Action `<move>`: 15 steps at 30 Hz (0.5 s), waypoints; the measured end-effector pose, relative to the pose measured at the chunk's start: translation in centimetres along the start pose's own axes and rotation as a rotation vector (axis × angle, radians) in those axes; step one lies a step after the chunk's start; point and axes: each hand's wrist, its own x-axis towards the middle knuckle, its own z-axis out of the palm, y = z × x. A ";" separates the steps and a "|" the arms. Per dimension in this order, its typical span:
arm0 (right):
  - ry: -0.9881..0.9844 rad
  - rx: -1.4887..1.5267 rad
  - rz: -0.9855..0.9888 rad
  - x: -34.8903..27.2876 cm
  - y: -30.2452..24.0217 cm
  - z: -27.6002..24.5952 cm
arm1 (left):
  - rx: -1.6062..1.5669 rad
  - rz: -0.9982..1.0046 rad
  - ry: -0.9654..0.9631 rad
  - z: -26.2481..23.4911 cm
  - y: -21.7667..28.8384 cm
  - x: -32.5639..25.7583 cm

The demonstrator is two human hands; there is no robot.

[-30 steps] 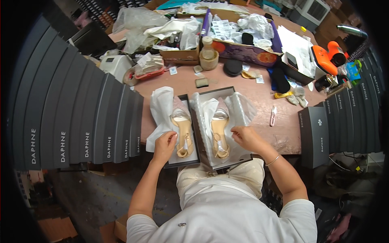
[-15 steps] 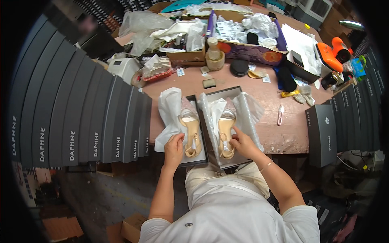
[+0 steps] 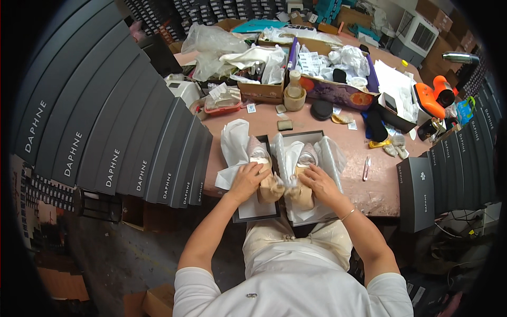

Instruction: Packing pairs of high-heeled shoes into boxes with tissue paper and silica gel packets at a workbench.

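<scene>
Two beige slingback shoes with glittery pink pointed toes and white paper stuffing lie side by side. My left hand (image 3: pixel 246 182) grips the left shoe (image 3: pixel 267 185) by its side, over the grey lid or tray (image 3: pixel 244 215). Around the side of the right shoe (image 3: pixel 301 193), above the open shoe box (image 3: pixel 320 135), my right hand (image 3: pixel 320 186) has its fingers curled. Both shoes are tipped on their sides, with their ankle straps meeting in the middle, slightly blurred. White tissue paper (image 3: pixel 233 145) spreads left of the left shoe; bubble wrap (image 3: pixel 331 158) lines the box's right side.
Stacked dark grey shoe boxes stand at left (image 3: pixel 105 127) and right (image 3: pixel 415 193). On the pink table (image 3: pixel 240 112) are a small white-handled snipper (image 3: pixel 366 168), a sponge block (image 3: pixel 285 125), a round black case (image 3: pixel 321 110), a bottle in a cup (image 3: pixel 294 95) and a purple carton (image 3: pixel 338 90) of packets.
My hands have moved from beside the shoes onto them. Both shoes have been turned onto their sides, with their straps brought toward each other. The view has shifted slightly.
</scene>
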 end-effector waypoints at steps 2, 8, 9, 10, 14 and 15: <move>0.106 0.094 -0.003 -0.3 -0.1 -2.4 | -0.129 -0.045 0.142 -2.7 -0.6 2.1; 0.367 0.608 0.062 0.1 -3.2 -13.6 | -0.981 -0.284 0.162 -14.2 2.1 6.1; 0.148 0.857 0.227 -0.5 -3.7 -15.0 | -1.131 -0.264 0.150 -15.7 3.8 6.3; 0.160 1.140 0.211 -0.6 -4.3 -14.7 | -1.283 -0.243 0.127 -16.1 5.4 6.5; 0.021 1.772 0.388 -1.7 -5.3 -9.0 | -1.760 -0.634 -0.093 -12.3 9.6 4.1; -0.003 1.852 0.387 -1.8 -5.8 -7.8 | -1.807 -0.630 -0.102 -11.4 10.1 3.5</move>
